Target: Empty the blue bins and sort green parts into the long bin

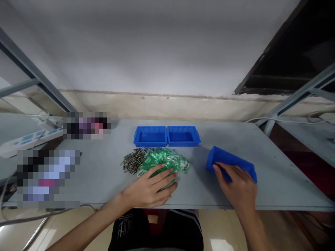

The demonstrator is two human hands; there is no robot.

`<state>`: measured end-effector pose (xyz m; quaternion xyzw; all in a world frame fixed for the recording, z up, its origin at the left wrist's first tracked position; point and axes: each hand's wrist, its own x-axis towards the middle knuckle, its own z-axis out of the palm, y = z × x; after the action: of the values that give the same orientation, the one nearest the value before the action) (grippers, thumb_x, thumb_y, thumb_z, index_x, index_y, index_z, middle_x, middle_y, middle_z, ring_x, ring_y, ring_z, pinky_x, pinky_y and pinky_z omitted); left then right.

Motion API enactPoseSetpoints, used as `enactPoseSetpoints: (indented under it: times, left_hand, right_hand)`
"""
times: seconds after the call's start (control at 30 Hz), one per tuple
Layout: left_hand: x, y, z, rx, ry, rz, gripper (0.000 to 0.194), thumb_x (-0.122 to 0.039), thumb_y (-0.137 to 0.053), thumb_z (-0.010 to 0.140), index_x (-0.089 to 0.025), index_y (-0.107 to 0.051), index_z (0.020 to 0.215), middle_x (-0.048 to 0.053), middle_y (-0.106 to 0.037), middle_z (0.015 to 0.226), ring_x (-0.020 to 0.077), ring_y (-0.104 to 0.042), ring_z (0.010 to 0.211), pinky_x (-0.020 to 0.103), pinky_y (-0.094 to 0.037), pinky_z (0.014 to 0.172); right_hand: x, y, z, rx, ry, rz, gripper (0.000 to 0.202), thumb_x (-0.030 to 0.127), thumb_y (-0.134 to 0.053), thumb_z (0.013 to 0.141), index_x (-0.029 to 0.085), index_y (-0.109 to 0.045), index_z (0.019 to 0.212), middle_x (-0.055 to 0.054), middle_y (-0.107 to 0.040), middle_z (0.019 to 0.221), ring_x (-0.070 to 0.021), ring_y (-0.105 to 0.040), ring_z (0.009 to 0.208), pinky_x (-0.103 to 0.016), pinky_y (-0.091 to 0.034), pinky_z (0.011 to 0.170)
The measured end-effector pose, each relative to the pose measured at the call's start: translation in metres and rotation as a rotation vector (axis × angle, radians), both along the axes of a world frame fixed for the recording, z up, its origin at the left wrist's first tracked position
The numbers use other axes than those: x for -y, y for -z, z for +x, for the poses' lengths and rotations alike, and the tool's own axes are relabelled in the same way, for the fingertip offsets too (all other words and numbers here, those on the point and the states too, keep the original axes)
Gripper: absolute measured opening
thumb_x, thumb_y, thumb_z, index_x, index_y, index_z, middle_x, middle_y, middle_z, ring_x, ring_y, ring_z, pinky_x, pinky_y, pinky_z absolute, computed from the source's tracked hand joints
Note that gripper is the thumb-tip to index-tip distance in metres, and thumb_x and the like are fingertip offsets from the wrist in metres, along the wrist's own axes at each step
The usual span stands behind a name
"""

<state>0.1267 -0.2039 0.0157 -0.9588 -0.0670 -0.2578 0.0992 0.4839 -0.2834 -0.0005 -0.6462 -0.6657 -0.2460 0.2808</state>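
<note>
My left hand lies over the near side of a heap of green-and-clear plastic packets, its fingers spread. Left of the packets, and touching them, is a pile of loose metal screws. My right hand is at the near side of a blue bin on the right, thumb and fingers bent around its near rim; the bin sits at an angle and my hand hides part of it. Behind the packets, two more blue bins, one left and one right, stand side by side.
All of this rests on a grey table against a wall. A white power strip with cables is at the left, near two blurred-out items. Metal frame posts rise at both sides.
</note>
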Motion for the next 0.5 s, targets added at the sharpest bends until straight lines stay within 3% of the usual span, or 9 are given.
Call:
enactPoseSetpoints:
  times: [0.1, 0.2, 0.3, 0.43, 0.5]
  left_hand:
    - [0.001, -0.001, -0.002, 0.045, -0.008, 0.046, 0.033, -0.025, -0.060, 0.107, -0.014, -0.074, 0.134, 0.013, -0.078, 0.143, 0.0286, -0.067, 0.142, 0.052, -0.045, 0.132]
    - [0.003, 0.001, -0.005, 0.065, -0.027, 0.085, 0.032, -0.024, -0.062, 0.105, -0.014, -0.075, 0.133, 0.013, -0.078, 0.141, 0.0275, -0.069, 0.139, 0.050, -0.048, 0.129]
    - [0.011, 0.001, -0.009, 0.061, -0.067, 0.111, 0.032, -0.023, -0.063, 0.105, -0.014, -0.075, 0.133, 0.013, -0.078, 0.143, 0.0282, -0.069, 0.139, 0.051, -0.049, 0.128]
    - [0.024, -0.002, -0.019, 0.099, -0.194, 0.036, 0.035, -0.015, -0.061, 0.101, -0.017, -0.075, 0.132, 0.009, -0.080, 0.140, 0.0278, -0.069, 0.141, 0.050, -0.053, 0.124]
    - [0.025, -0.004, -0.029, 0.128, -0.256, -0.012, 0.037, -0.013, -0.062, 0.099, -0.018, -0.075, 0.133, 0.009, -0.081, 0.138, 0.0280, -0.070, 0.140, 0.049, -0.055, 0.122]
  right_hand:
    - [-0.009, -0.006, 0.002, 0.026, -0.153, -0.047, 0.033, 0.047, -0.066, 0.112, 0.020, -0.082, 0.108, -0.005, -0.084, 0.092, -0.0242, -0.078, 0.080, -0.038, -0.054, 0.086]
    - [-0.007, -0.009, -0.004, 0.047, -0.205, -0.055, 0.027, 0.042, -0.070, 0.110, 0.020, -0.082, 0.101, -0.004, -0.082, 0.089, -0.0232, -0.078, 0.079, -0.038, -0.054, 0.087]
    - [0.006, -0.006, -0.015, 0.036, -0.161, -0.099, 0.029, 0.041, -0.066, 0.112, 0.020, -0.083, 0.101, -0.006, -0.083, 0.092, -0.0232, -0.078, 0.079, -0.038, -0.056, 0.084]
    - [0.022, -0.004, -0.033, -0.104, -0.030, -0.194, 0.042, 0.043, -0.049, 0.117, 0.019, -0.082, 0.119, -0.012, -0.085, 0.106, -0.0285, -0.081, 0.085, -0.042, -0.061, 0.078]
    - [0.028, -0.009, -0.041, -0.228, -0.039, -0.273, 0.043, 0.048, -0.049, 0.116, 0.019, -0.079, 0.129, -0.012, -0.085, 0.113, -0.0299, -0.083, 0.089, -0.042, -0.065, 0.076]
